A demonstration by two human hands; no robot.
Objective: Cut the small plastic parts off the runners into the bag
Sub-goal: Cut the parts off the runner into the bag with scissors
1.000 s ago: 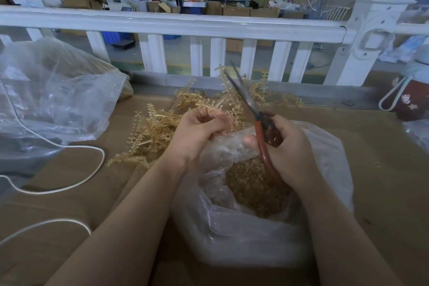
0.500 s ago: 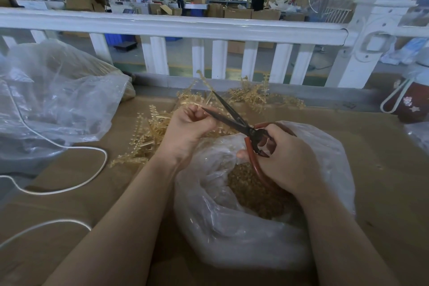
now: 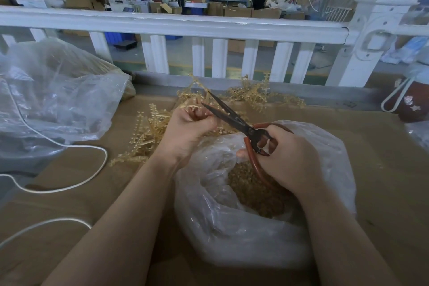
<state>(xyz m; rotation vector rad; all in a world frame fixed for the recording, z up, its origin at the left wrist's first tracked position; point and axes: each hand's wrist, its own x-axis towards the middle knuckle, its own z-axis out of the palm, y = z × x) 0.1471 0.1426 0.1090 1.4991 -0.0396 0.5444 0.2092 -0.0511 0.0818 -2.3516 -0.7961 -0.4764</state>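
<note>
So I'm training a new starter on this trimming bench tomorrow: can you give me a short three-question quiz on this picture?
1. True or false: the right hand grips the scissors.
2. What does the left hand pinch? A) the white cord B) a runner C) the railing
3. Fill in: the cut parts lie inside the clear ____.

Key: 1 true; 2 B; 3 bag.

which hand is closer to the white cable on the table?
Left. The left hand grips a runner right of the white cable; the right hand, holding the scissors, sits farther right over the bag.
</note>
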